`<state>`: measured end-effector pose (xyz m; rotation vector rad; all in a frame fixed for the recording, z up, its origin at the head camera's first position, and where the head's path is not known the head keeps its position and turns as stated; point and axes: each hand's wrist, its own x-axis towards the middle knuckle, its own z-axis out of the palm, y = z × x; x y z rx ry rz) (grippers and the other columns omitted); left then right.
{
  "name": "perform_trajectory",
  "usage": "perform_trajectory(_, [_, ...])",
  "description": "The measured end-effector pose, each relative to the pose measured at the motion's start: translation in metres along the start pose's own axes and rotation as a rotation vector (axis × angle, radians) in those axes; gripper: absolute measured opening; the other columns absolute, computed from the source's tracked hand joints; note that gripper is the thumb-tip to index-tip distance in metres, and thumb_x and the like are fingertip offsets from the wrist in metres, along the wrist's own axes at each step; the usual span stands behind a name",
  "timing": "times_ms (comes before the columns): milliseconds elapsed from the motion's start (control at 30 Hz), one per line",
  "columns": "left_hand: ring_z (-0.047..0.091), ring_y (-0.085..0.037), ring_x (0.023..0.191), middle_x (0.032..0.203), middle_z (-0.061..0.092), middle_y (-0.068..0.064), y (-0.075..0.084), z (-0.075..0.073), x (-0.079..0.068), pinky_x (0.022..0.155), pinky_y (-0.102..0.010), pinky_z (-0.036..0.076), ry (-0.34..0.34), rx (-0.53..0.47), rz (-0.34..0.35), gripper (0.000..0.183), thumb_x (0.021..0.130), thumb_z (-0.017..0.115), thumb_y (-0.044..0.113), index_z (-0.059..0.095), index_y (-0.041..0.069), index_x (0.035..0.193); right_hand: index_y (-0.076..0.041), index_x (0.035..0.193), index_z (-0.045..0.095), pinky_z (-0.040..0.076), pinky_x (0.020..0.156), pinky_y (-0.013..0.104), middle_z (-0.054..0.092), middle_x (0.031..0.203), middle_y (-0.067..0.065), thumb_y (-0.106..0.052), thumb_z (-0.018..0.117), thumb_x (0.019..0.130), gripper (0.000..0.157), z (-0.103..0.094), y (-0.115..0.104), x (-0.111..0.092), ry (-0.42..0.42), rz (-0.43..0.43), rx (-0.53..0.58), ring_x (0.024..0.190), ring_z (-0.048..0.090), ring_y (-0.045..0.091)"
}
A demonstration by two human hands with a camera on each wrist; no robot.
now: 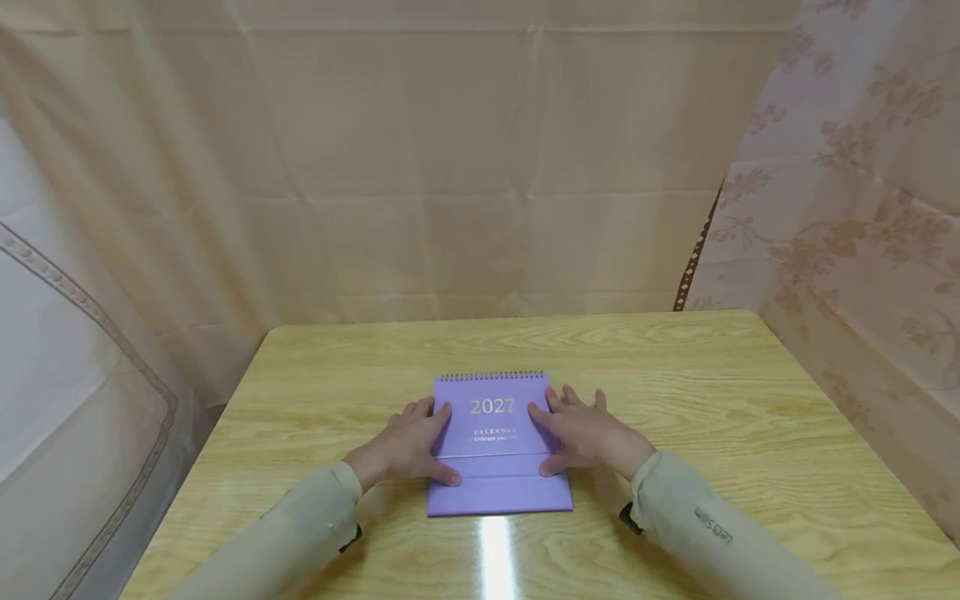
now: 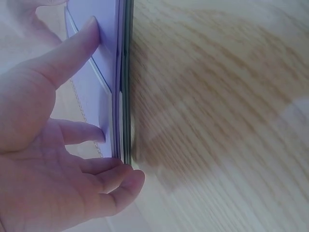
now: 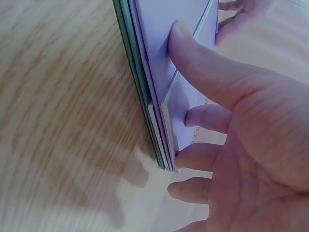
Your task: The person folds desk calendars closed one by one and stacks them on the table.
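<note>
A purple spiral-bound desk calendar [image 1: 495, 421] with "2027" in gold on its cover lies flat on the table. Its wire binding faces away from me. In the left wrist view, green layers [image 2: 127, 82] show beneath the purple ones. My left hand [image 1: 408, 442] rests on the calendar's left side, thumb on the lower part and index fingertip on the cover, other fingers bent along the edge. On the right side, my right hand [image 1: 592, 435] touches the cover with thumb and index finger, its remaining fingers spread at and beyond the edge.
The wood-grain table [image 1: 675, 375] reaches out on all sides of the calendar. A beige curtain [image 1: 420, 167] hangs behind it. Patterned cloth [image 1: 870, 233] hangs at the right, and white cloth [image 1: 60, 375] with a trim band at the left.
</note>
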<state>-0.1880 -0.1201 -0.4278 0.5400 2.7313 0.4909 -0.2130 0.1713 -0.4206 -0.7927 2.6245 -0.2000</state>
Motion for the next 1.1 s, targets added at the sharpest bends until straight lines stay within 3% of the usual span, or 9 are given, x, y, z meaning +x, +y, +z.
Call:
perform_trajectory(433, [0.031, -0.048, 0.142, 0.154, 0.031, -0.033, -0.002, 0.001, 0.003, 0.112, -0.066, 0.026, -0.027, 0.046, 0.014, 0.112, 0.074, 0.086, 0.058, 0.036, -0.002, 0.154, -0.008, 0.158, 0.035, 0.003, 0.104, 0.083, 0.014, 0.162, 0.032, -0.047, 0.077, 0.087, 0.092, 0.006, 0.005, -0.004, -0.001, -0.002, 0.109, 0.147, 0.012, 0.056])
perform_trajectory(600, [0.026, -0.048, 0.144, 0.156, 0.032, -0.029, -0.004, 0.001, 0.000, 0.111, -0.068, 0.024, -0.029, 0.148, 0.033, 0.109, 0.079, 0.077, 0.066, 0.035, 0.002, 0.156, -0.009, 0.158, 0.034, 0.003, 0.104, 0.083, 0.015, 0.162, 0.030, -0.047, 0.076, 0.088, 0.091, 0.005, 0.006, -0.005, 0.001, 0.002, 0.112, 0.147, 0.012, 0.055])
perform_trajectory(900, [0.027, -0.051, 0.144, 0.156, 0.034, -0.024, -0.011, 0.007, -0.009, 0.108, -0.069, 0.029, 0.074, 0.321, 0.073, 0.102, 0.081, 0.065, 0.077, 0.042, 0.009, 0.155, -0.016, 0.160, 0.032, -0.003, 0.104, 0.083, 0.013, 0.166, 0.020, -0.053, 0.072, 0.090, 0.089, 0.006, 0.005, -0.009, 0.002, 0.033, 0.057, 0.150, 0.005, 0.050])
perform_trajectory(1100, [0.022, -0.048, 0.147, 0.161, 0.031, -0.022, -0.017, 0.010, -0.016, 0.109, -0.070, 0.027, 0.108, 0.383, 0.126, 0.095, 0.087, 0.052, 0.079, 0.043, 0.013, 0.155, -0.015, 0.158, 0.036, -0.007, 0.101, 0.084, 0.020, 0.166, 0.017, -0.059, 0.064, 0.093, 0.083, 0.008, 0.015, -0.018, 0.088, 0.007, 0.007, 0.150, 0.005, 0.050])
